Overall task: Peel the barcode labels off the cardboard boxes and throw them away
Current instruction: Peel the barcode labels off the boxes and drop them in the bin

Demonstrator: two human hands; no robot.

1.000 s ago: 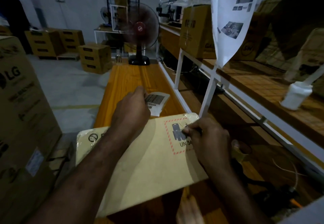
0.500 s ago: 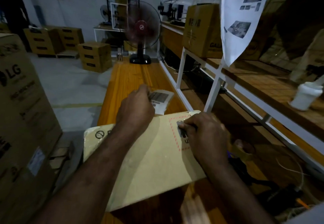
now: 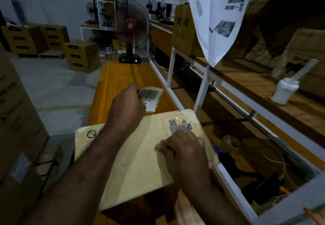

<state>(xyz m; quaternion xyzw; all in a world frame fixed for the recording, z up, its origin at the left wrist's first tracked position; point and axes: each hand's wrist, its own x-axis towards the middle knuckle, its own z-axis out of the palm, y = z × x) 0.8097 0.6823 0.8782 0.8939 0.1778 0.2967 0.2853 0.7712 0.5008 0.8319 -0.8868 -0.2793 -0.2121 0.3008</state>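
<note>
A flat tan cardboard box (image 3: 137, 165) lies on the orange wooden bench in front of me. Near its far right corner is a red-dashed label (image 3: 179, 124), crumpled and partly lifted. My right hand (image 3: 182, 151) sits on the box just below that label with fingers curled, fingertips at the lifted edge. My left hand (image 3: 126, 108) reaches over the box's far edge and pinches a white barcode label (image 3: 151, 96) that hangs peeled beyond the box.
A standing fan (image 3: 130, 31) is at the bench's far end. A white-framed shelf (image 3: 202, 91) runs along the right with boxes, a hanging paper sheet (image 3: 218, 19) and a white bottle (image 3: 284, 91). A big LG carton (image 3: 17, 136) stands left; a tape roll (image 3: 230, 143) lies right.
My right hand has slid toward me along the red-dashed label, leaving it crumpled and lifted. My left hand keeps pinching the barcode label; the view has shifted slightly.
</note>
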